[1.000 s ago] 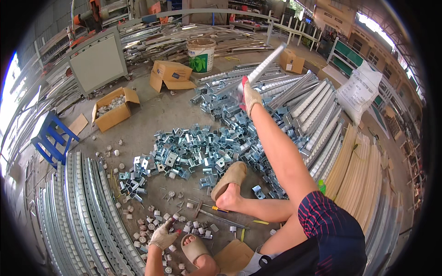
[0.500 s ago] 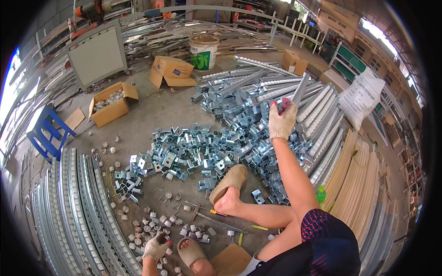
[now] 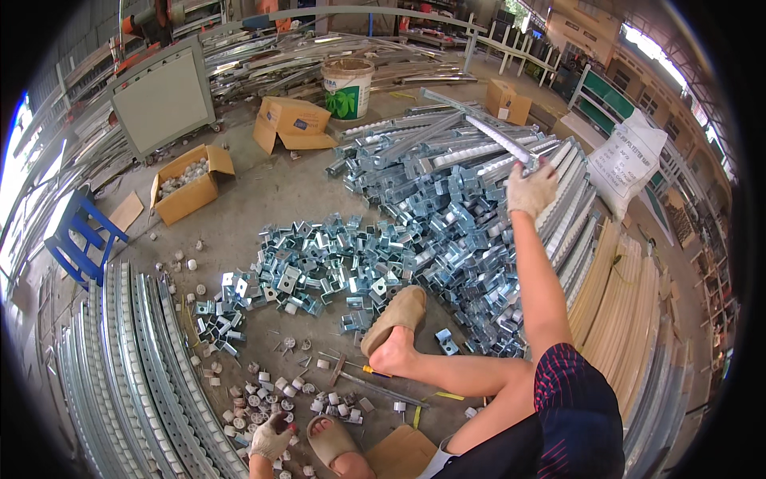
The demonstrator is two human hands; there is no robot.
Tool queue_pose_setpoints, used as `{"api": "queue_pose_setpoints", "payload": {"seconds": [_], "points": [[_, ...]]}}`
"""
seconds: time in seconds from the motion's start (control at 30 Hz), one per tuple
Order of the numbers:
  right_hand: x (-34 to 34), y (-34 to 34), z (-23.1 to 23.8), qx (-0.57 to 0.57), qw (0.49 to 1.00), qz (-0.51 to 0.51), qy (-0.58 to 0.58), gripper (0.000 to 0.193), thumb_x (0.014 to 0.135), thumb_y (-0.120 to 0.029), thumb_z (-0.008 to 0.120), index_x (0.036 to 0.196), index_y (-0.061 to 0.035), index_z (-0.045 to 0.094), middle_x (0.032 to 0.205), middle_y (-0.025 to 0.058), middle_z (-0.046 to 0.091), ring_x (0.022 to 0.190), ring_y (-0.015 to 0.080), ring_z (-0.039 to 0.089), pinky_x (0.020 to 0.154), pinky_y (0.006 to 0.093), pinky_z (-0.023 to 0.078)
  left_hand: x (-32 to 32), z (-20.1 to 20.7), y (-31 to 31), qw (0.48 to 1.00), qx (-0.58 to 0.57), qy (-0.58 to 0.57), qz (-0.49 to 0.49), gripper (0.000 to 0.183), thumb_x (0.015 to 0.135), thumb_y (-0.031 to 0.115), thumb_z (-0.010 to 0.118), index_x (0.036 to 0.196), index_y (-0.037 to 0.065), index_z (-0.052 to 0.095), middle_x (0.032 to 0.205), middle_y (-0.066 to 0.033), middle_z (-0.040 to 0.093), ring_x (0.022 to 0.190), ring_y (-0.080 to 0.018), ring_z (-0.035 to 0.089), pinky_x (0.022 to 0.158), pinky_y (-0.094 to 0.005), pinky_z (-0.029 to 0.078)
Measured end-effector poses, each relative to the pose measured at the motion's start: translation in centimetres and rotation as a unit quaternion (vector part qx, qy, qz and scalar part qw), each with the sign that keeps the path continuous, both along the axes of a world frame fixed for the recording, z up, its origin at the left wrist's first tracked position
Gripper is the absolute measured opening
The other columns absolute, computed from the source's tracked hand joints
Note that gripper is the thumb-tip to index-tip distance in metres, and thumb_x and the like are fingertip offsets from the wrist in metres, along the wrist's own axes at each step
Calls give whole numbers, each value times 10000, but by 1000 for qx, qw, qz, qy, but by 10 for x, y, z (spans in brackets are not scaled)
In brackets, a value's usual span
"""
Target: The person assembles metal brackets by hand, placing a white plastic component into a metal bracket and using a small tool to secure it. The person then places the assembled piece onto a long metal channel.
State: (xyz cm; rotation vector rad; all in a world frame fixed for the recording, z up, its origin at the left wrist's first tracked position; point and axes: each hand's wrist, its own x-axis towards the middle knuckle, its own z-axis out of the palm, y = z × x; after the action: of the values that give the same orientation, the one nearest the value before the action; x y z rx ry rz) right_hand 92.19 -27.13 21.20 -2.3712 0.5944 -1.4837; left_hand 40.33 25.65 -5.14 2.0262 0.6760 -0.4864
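Observation:
My right hand (image 3: 532, 191), in a pale work glove with bare fingertips, is closed around the near end of a metal roller track (image 3: 501, 139) with white rollers. The track slants away to the left over a heap of similar tracks (image 3: 447, 160). My left hand (image 3: 271, 439), gloved alike, is low over loose white plastic rollers (image 3: 257, 399). Its fingers are curled, and what they hold, if anything, cannot be made out. Many small bent metal brackets (image 3: 335, 259) lie in a pile ahead of my sandalled foot (image 3: 395, 323).
Stacked roller tracks (image 3: 132, 367) run along the left, beside a blue stool (image 3: 80, 231). Open cardboard boxes (image 3: 191, 199) and a bucket (image 3: 348, 88) stand farther back. Long tan strips (image 3: 618, 303) and a white sack (image 3: 628, 164) are at the right. A screwdriver (image 3: 377, 370) lies near my foot.
My right hand has shifted right, and the track in it has swung from leaning right to slanting away left, lower over the heap. My left hand has hardly moved.

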Motion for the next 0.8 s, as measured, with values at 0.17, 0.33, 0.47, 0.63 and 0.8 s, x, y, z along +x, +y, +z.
{"api": "queue_pose_setpoints", "payload": {"seconds": [0.17,0.33,0.47,0.63,0.8], "points": [[75,-94,7,116,983,98,108,965,823,-412,838,1586,11,425,1510,286,557,1436,433,515,1216,421,407,-23,-18,17,999,-28,14,44,563,894,291,823,1385,68,663,1064,-74,806,950,-166,751,856,-341,581],[104,-106,-6,79,916,148,364,1030,846,-500,809,1643,-25,362,1606,265,490,1506,383,470,1253,392,347,-18,15,19,996,20,82,43,541,885,258,808,1371,64,670,1064,-69,809,948,-170,760,852,-331,587],[88,-23,4,42,891,76,445,762,912,-435,658,1572,-85,505,1550,259,555,1467,395,519,1260,515,306,-34,14,29,994,13,83,64,532,890,250,798,1369,48,681,1054,-76,812,921,-156,744,830,-308,580],[114,33,-10,5,896,67,439,515,983,-340,539,1428,-108,657,1476,215,629,1403,388,580,1219,569,361,-58,-11,44,993,7,83,83,505,921,232,793,1372,35,677,1076,-76,812,933,-135,734,828,-301,574],[152,-16,-26,-55,888,134,436,474,1040,-424,491,1343,-130,706,1389,187,687,1312,402,634,1116,516,493,-46,-19,27,992,-14,62,106,483,928,220,785,1361,33,680,1094,-79,808,954,-130,738,832,-297,573]]}}
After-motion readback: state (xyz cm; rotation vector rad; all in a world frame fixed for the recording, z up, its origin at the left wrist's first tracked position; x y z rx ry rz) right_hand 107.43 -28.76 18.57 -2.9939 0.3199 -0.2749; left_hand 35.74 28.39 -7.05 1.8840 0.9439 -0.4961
